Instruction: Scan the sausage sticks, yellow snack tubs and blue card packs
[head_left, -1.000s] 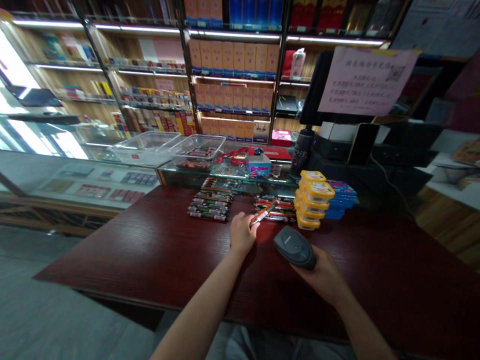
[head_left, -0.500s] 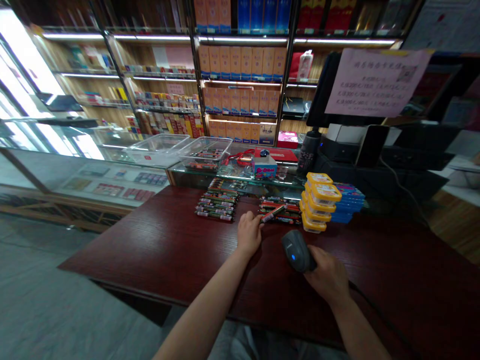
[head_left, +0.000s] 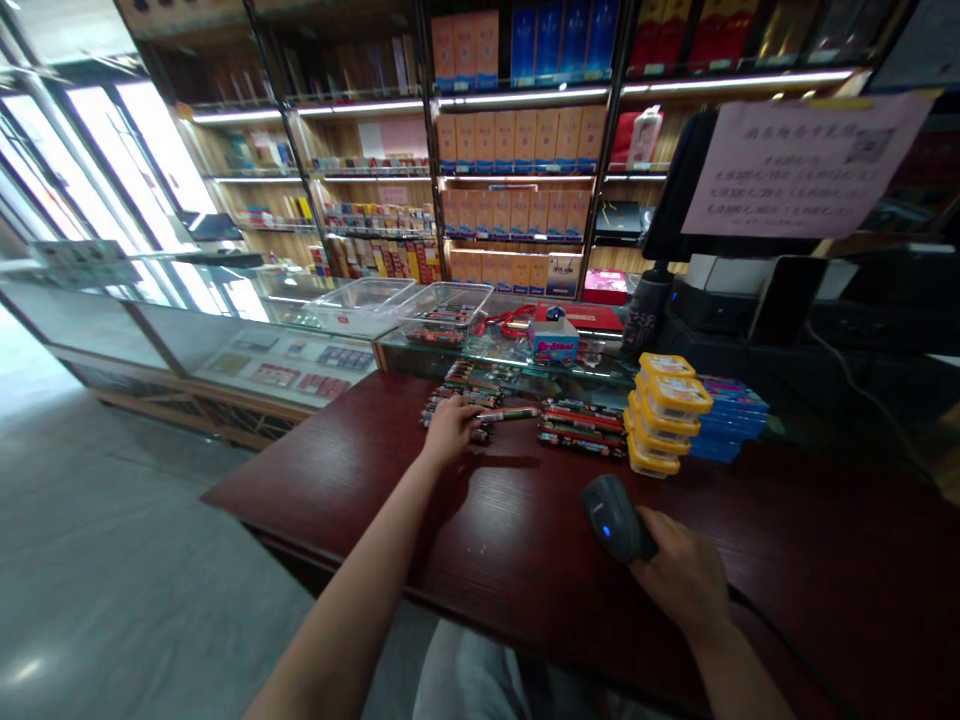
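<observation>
My left hand [head_left: 448,432] is closed on one end of a slim stick-shaped packet [head_left: 511,413], whose other end points right, raised above the table with its shadow below. Under and behind that hand lies the left pile of similar dark, patterned sticks [head_left: 471,376], partly covered by it. A second pile of sticks [head_left: 581,428] sits to the right, near the packet's free end. In my right hand [head_left: 686,575] is a dark handheld barcode scanner [head_left: 616,520] with a blue light; its head points up and left over the table.
Yellow-lidded tubs [head_left: 664,425] are stacked beside blue boxes [head_left: 726,415] on the dark wooden table [head_left: 510,550]. Behind stand a small colourful box [head_left: 553,342], clear plastic bins [head_left: 360,305] and a monitor with a pink notice [head_left: 787,165]. The scanner's cable [head_left: 780,630] trails right.
My left hand has moved left with the stick-shaped packet, from the right pile to the left pile. My right hand still holds the scanner. The camera view has turned left.
</observation>
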